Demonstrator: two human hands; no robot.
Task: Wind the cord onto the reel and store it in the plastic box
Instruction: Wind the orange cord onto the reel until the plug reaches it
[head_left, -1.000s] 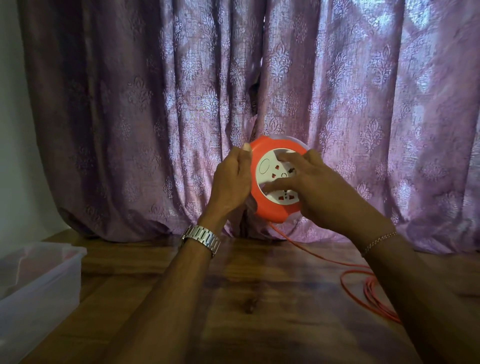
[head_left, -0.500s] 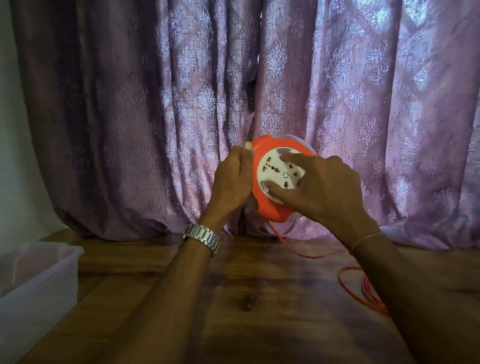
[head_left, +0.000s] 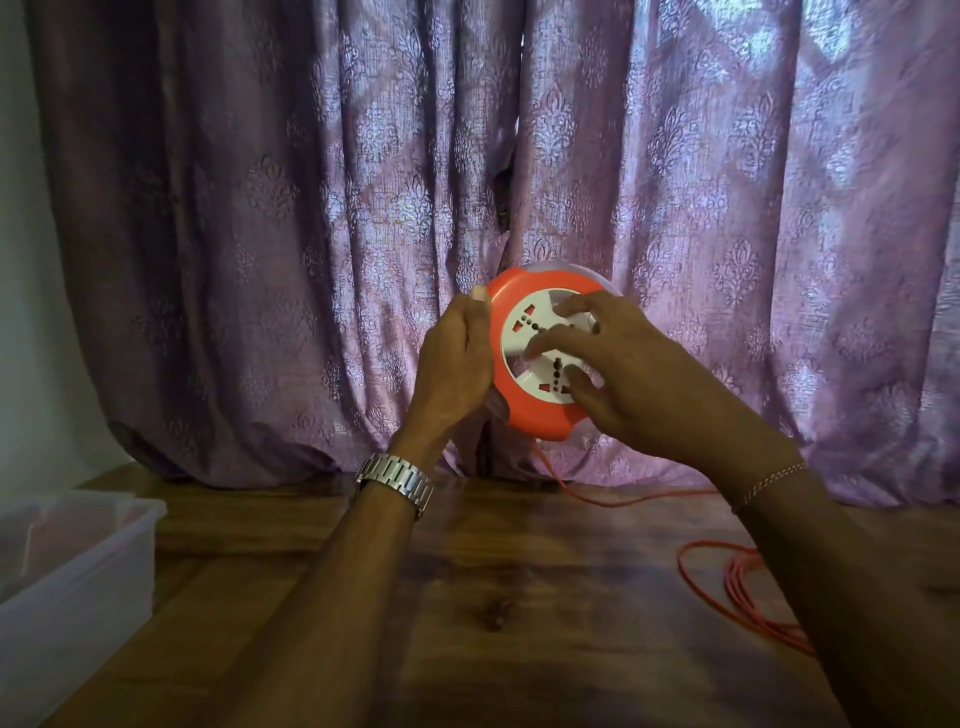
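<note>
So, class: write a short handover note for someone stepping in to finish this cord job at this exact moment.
Left hand: grips the orange reel by its left rim, holding it up above the wooden table.
Right hand: fingers spread on the reel's white socket face, placed to turn it.
Cord: runs from the reel's underside down to loose loops on the table, right side.
Plastic box: at the table's left edge, open.
Done: reel in hand, winding apparently under way.
Left: wind the remaining loops, then put the reel in the box.
</note>
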